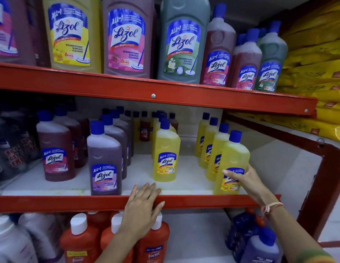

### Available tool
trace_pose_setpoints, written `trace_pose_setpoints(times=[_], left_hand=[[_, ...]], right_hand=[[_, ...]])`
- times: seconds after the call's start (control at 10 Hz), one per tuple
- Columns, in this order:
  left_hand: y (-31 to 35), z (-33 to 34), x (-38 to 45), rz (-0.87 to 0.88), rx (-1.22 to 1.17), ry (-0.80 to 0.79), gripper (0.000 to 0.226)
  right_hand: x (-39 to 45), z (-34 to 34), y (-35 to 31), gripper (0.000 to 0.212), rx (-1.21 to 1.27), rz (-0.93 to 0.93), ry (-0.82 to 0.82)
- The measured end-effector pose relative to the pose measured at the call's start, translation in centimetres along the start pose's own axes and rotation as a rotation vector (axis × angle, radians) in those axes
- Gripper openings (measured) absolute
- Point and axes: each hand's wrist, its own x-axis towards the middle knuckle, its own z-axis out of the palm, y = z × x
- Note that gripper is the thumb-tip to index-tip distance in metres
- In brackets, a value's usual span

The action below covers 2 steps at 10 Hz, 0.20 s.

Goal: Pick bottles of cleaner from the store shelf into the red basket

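Note:
On the middle shelf (51, 203) stand small cleaner bottles with blue caps. My right hand (247, 182) wraps around the front yellow bottle (231, 156) of the right-hand row, which still stands on the shelf board near its edge. A second yellow bottle (165, 156) stands alone in the middle, with my left hand (144, 205) lying flat and open on the red shelf rim just below it. A purple bottle (104, 164) and a dark red bottle (55, 149) stand further left. No red basket is in view.
Large cleaner bottles (127, 38) fill the top shelf. Orange bottles with white caps (80, 242) and a dark blue pack (243, 232) sit on the bottom shelf. Yellow sacks (317, 59) are stacked at the right. A red upright post (324, 179) bounds the shelf's right end.

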Motion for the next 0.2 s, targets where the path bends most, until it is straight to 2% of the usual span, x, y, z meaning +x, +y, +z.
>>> trace_pose_setpoints(times=[0.1,0.2], left_hand=[[0.0,-0.2,-0.4,0.017,0.008,0.022,0.053],[0.8,-1.9,-0.3,0.066,-0.091,0.135,0.047]], right_hand=[[-0.4,0.1,-0.9,0.111,-0.001,-0.023,0.027],[-0.7,-0.4,-2.6,0.099,-0.133,-0.162,0.232]])
